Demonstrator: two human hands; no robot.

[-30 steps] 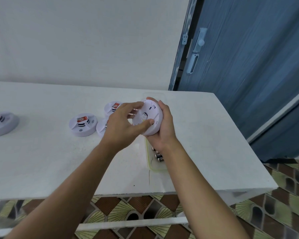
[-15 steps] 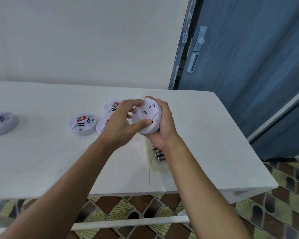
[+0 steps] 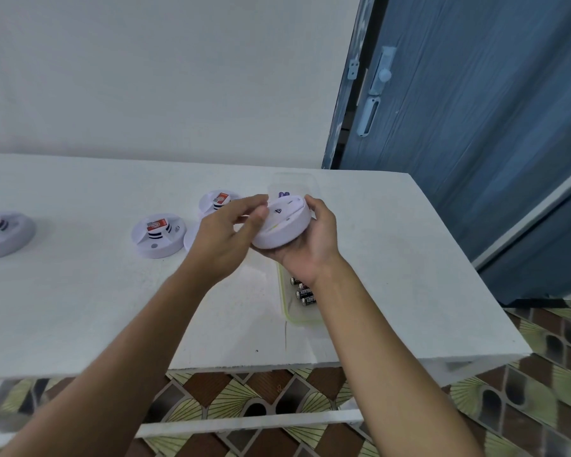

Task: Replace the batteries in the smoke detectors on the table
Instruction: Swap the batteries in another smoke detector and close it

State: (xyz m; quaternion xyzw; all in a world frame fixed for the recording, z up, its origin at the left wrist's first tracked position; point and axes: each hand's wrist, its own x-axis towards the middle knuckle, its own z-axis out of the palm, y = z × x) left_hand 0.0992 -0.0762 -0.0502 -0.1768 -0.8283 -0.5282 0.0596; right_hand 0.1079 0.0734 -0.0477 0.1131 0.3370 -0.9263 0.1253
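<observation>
A round white smoke detector is held above the table with its back side facing me. My right hand cups it from below and behind. My left hand grips its left rim with thumb and fingertips. Below my right wrist a clear container holds black batteries. Other white detectors with red labels lie on the white table: one left of my hands, one behind my left hand, one at the far left. Another white disc is mostly hidden by my left hand.
The table's right edge drops to a patterned tile floor. A blue door with a latch stands at the right behind the table. A white wall runs along the back. A second clear container sits behind the held detector.
The held detector has tilted flatter, its back now facing more upward. My left thumb has slid off the back face to the left rim. Both hands stay in nearly the same place.
</observation>
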